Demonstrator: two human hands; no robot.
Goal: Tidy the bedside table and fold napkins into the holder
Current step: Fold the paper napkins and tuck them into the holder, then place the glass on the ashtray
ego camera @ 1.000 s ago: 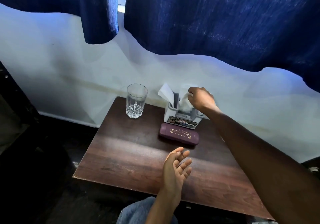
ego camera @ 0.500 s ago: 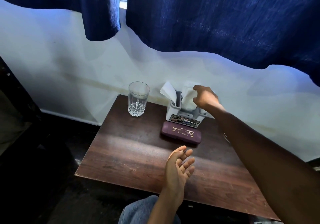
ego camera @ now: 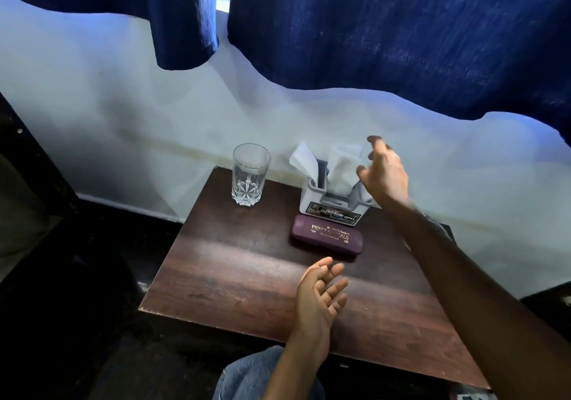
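- Right hand (ego camera: 383, 174) is hovering above the right side of the white plastic napkin holder (ego camera: 312, 201), fingers spread and loose, gripping nothing; the thumb is sitting right at the edge of the crumpled white paper napkin (ego camera: 343, 170), and I cannot tell if it is touching.
- Crumpled napkin is standing up out of the holder's middle slot; a second, flatter white paper napkin (ego camera: 304, 160) is poking out of the left slot, tilting left.
- Holder is sitting at the back of the dark brown wooden bedside table (ego camera: 231, 276), near the wall, printed label facing the camera.
- Maroon oblong spectacle case with gold lettering (ego camera: 327, 235) is lying flat just in front of the holder, lid closed.
- Clear cut-glass tumbler (ego camera: 250, 177) is standing upright at the table's back left, apart from the holder.
- Left hand (ego camera: 321, 294) is hanging over the table's near part, palm turned up, fingers relaxed and slightly curled, holding nothing.
- Dark blue fabric curtains (ego camera: 401, 44) are hanging over the pale wall (ego camera: 108, 121) behind the table.
- Blue denim knee (ego camera: 250, 375) is showing under the left forearm at the bottom edge.
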